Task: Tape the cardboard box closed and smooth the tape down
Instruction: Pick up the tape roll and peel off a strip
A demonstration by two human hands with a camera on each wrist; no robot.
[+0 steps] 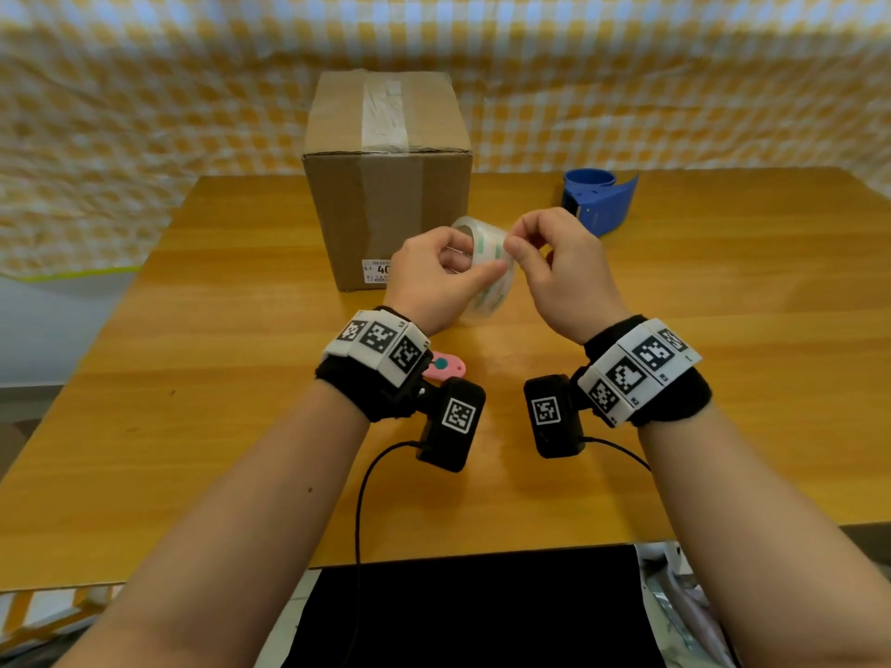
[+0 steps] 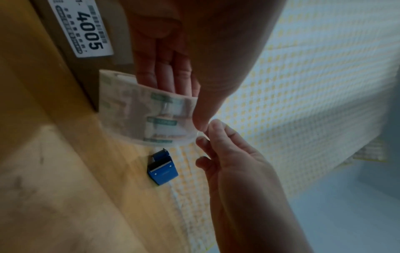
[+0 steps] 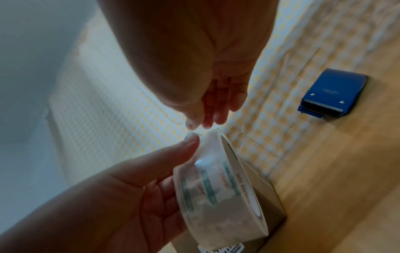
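Both hands (image 1: pixel 434 272) pinching tape roll (image 1: pixel 487 262)

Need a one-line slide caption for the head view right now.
Left hand holds a clear tape roll while the right hand picks at its end, before the cardboard box and blue dispenser.

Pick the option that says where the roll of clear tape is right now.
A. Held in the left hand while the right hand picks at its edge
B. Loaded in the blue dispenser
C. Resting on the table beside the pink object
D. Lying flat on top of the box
A: the left hand grips the roll of clear tape above the table while the right hand pinches at its edge; the blue dispenser sits apart.
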